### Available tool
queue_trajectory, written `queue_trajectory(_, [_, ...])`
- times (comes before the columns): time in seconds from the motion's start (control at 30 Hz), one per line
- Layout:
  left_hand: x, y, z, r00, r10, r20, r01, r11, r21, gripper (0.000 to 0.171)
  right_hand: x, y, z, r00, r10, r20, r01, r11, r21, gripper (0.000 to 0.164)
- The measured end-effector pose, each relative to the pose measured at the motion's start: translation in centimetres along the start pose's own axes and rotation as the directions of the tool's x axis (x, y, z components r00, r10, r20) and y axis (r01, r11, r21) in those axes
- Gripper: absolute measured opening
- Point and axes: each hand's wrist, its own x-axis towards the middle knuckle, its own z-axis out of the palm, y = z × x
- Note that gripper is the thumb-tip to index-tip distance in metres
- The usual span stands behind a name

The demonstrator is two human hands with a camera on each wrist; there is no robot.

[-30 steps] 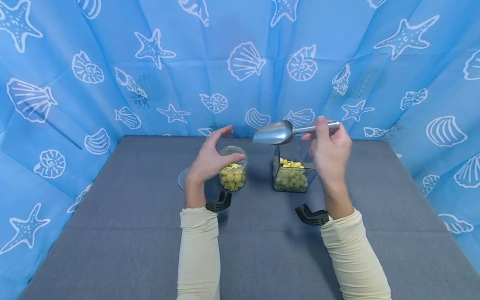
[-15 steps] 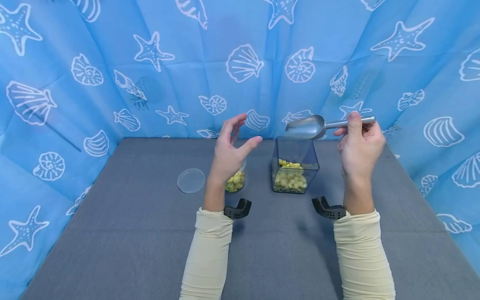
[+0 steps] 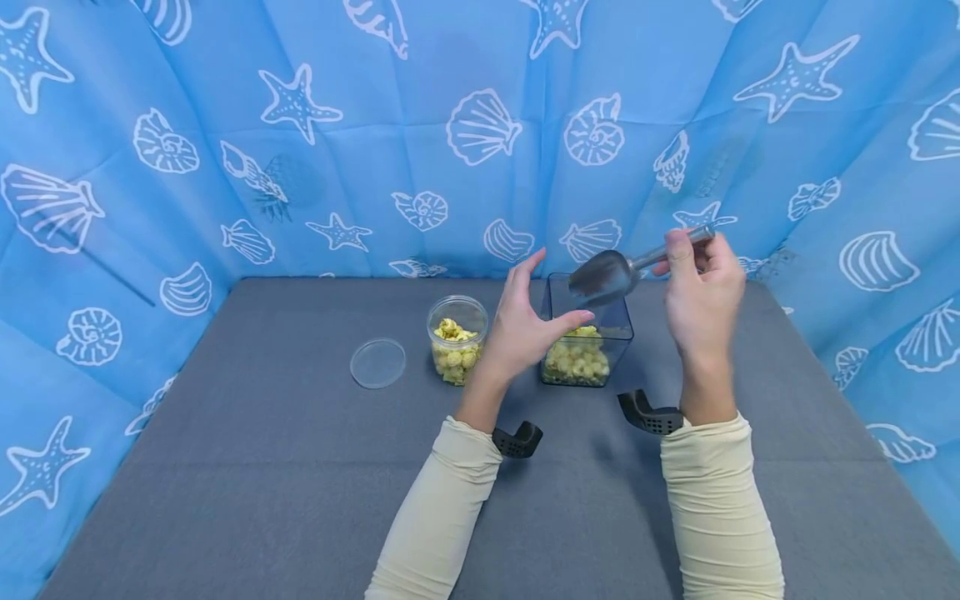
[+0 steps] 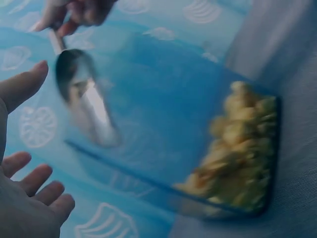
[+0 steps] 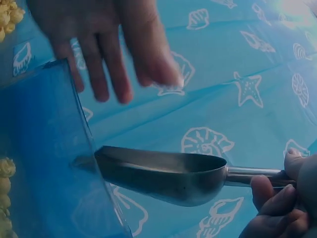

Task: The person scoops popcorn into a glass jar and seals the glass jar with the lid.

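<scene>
A metal scoop (image 3: 602,278) tilts down to the left, its bowl at the mouth of a clear square container (image 3: 617,333) part filled with popcorn (image 3: 576,360). My right hand (image 3: 703,296) grips the scoop's handle. The bowl looks bare in the right wrist view. My left hand (image 3: 522,327) is spread with thumb and fingers apart, at the container's left side, holding nothing. Whether it touches the wall I cannot tell; in the left wrist view the fingers stand off from it. Left of that hand stands a clear round jar (image 3: 458,312) with popcorn inside, its lid off.
A clear round lid (image 3: 378,363) lies flat on the grey table (image 3: 285,467), left of the jar. Behind the table hangs a blue curtain (image 3: 375,150) printed with shells and starfish.
My left hand has moved right, from the jar to the square container. The scoop went right, then came back left and dipped into the container's mouth.
</scene>
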Motion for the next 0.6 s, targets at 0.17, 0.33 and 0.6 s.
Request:
queue_trajectory(0.17, [0.1, -1.1, 1.4, 0.998, -0.044, 0.05, 0.043, 0.999, 0.013, 0.112, -0.2, -0.1, 0.1, 0.997, 0.012, 0.076, -0.002, 0.991, -0.136, 0.022])
queue_trajectory(0.33, [0.1, -2.1, 2.3, 0.995, -0.071, 0.077, 0.069, 0.997, 0.022, 0.115, -0.4, -0.3, 0.1, 0.985, 0.019, 0.172, 0.027, 0.964, -0.263, 0.042])
queue_trajectory(0.6, [0.3, -2.7, 2.6, 0.991, -0.083, 0.105, 0.079, 0.996, 0.044, 0.115, -0.4, -0.1, 0.1, 0.957, 0.033, 0.287, 0.065, 0.943, -0.327, 0.05])
